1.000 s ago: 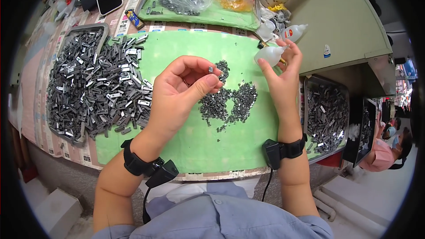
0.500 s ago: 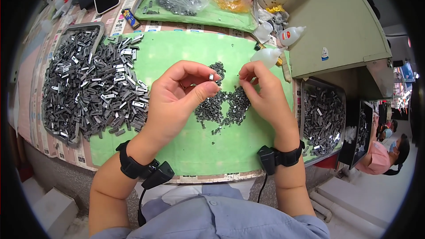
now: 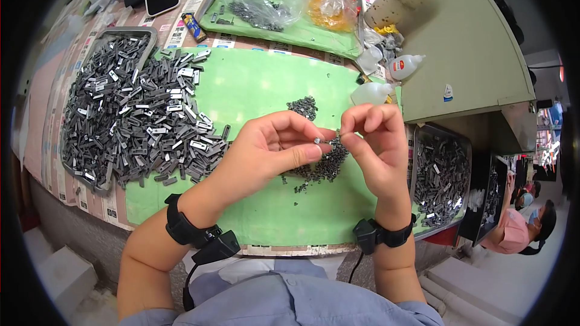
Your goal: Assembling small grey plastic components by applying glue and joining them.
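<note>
Between thumb and index finger of my left hand point(image 3: 260, 151) is a small shiny metal piece point(image 3: 317, 140). My right hand point(image 3: 379, 145), just to the right, is closed in a pinch on a tiny dark part point(image 3: 339, 133) whose shape is too small to make out. The fingertips of both hands are close together. Below and behind them, small dark metal parts point(image 3: 329, 162) lie heaped on a green mat point(image 3: 260, 217), partly hidden by my left hand. A smaller clump of the same parts point(image 3: 302, 107) lies farther off.
At the left, a large heap of grey metal pieces point(image 3: 139, 115) spills from a metal tray point(image 3: 151, 35). Squeeze bottles point(image 3: 370, 93) stand at the back right beside a grey-green cabinet point(image 3: 465, 54). Another tray of metal pieces point(image 3: 442, 175) sits at the right. Bags lie on a green tray point(image 3: 302, 35) behind.
My hands have come closer together, the left moving right and down. The metal piece stays in its pinch. The whole view has shifted slightly.
</note>
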{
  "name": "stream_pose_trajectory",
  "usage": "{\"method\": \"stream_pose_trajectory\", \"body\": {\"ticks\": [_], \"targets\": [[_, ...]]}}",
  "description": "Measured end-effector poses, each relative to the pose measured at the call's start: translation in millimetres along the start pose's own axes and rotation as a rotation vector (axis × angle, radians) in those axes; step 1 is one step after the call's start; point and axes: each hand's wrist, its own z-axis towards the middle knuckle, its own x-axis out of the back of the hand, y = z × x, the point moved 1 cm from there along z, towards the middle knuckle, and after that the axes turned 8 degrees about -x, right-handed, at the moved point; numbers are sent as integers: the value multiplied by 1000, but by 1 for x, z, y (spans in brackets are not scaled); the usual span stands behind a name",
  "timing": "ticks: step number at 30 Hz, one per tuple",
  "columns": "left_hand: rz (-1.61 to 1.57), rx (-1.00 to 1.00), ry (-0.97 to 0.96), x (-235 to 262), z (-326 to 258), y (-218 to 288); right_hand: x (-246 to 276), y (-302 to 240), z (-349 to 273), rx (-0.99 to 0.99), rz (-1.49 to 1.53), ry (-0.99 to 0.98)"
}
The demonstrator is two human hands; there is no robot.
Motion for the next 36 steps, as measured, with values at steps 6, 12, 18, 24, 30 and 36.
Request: {"method": "stream_pose_trajectory", "body": {"ticks": [6, 12, 18, 24, 30, 36], "targets": [[-54, 15, -1, -3, -1, 7, -4, -1, -2, 86, -61, -22], [2, -20, 1, -3, -1, 5, -1, 6, 0, 170, -197, 19], [-26, -17, -3, -5, -1, 8, 1, 5, -1, 191, -221, 29], [-42, -51, -1, -8, -3, 6, 0, 7, 0, 98, 11, 70], [108, -109, -46, -16, -9, 10, -1, 3, 0, -52, 222, 97], [236, -180, -77, -15, -9, 6, -4, 3, 1, -116, 304, 136]]}}
